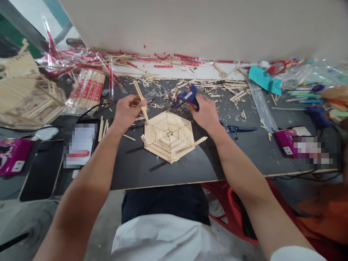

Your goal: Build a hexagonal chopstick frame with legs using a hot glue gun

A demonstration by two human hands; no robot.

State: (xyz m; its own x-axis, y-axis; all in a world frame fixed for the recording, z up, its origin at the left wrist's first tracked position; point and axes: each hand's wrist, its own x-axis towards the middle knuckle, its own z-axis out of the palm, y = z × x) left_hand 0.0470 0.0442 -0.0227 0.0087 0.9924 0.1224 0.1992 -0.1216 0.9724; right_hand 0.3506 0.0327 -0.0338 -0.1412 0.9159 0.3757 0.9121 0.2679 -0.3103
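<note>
A dark grey tabletop (127,177) with a pale wood edge is supporting the polygonal stick panel (178,136), the landmark here. A pale wall (190,29) is rising beyond the panel; a red chair (231,206) is standing below the table edge, on the panel's near right side. Wood offcuts (236,87) and fine crumbs are littering the surface beyond the panel. The panel is showing straight, ribbed sticks in nested rings, with seams radiating from a small central opening; short sticks are projecting at its rim. Farther left of it, clear, crinkled film with red print is wrapping a stick bundle (87,87). Dark-handled cutters (239,128) are lying to its right. Above its left corner, the left hand (129,110) is pinching slender light wooden sticks (139,93) between thumb and fingers. Above its upper right side, the right hand (205,110) is closing around a smooth blue glue gun (190,95), its nozzle pointing toward the panel's top corner.
</note>
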